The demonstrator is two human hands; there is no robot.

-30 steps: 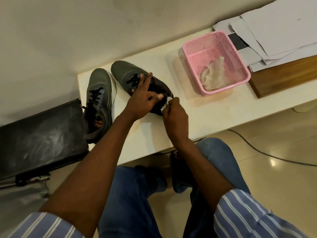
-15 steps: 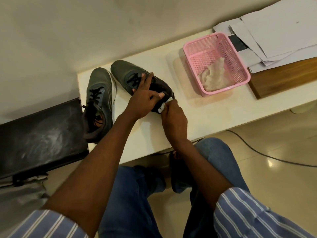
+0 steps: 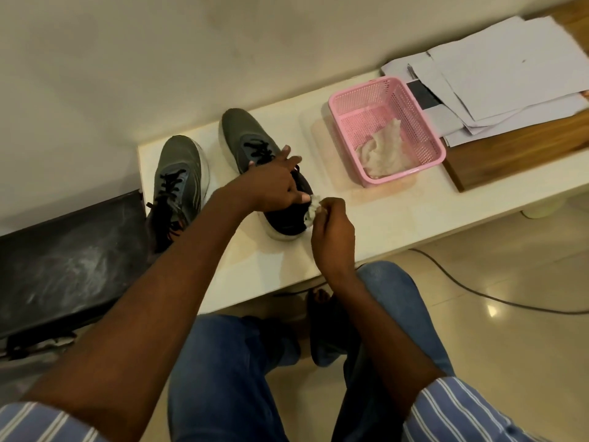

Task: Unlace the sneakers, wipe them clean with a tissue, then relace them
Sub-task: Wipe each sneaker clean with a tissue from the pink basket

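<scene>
On the cream-white bench (image 3: 366, 224), the left hand (image 3: 274, 183) lies over the collar of the nearer grey lace-up sneaker with a white sole (image 3: 245, 135), fingers spread across its black laces, while the right hand (image 3: 331, 231) pinches a small crumpled white tissue (image 3: 312, 209) against that shoe's dark heel. The second grey sneaker with black laces (image 3: 178, 177) sits just beside it to the left. A pink perforated plastic basket (image 3: 424, 129) holding a crumpled white cloth (image 3: 382, 151) stands to the right, near a stack of white paper sheets (image 3: 510, 81); no brand or writing can be read on any of them.
</scene>
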